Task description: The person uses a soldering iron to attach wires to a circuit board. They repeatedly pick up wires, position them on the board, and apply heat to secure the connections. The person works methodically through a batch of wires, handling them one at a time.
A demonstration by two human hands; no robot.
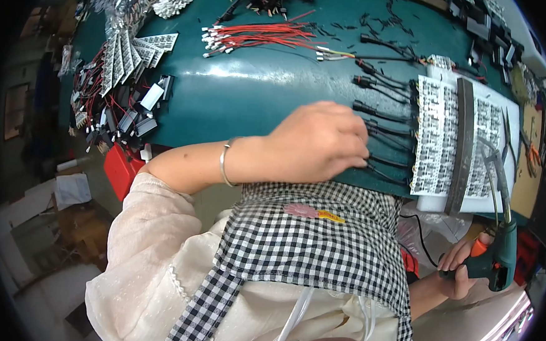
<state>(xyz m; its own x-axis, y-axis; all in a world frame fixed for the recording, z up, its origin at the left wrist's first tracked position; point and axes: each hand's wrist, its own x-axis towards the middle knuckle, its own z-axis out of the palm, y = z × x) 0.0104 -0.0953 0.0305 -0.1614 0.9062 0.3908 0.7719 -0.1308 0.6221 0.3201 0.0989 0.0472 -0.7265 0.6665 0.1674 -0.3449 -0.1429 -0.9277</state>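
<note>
Several black cables (383, 114) are lined up on green bench (227, 108), left of white circuit panel (430, 136). Left hand (322, 139) is curled at lower cable ends; whether any is pinched cannot be told. Green soldering gun (504, 250) is gripped by right hand (460, 282).

Passage: mid table (226, 114) | obstacle: black cables (369, 109) | behind green tool (503, 250): unclear
</note>
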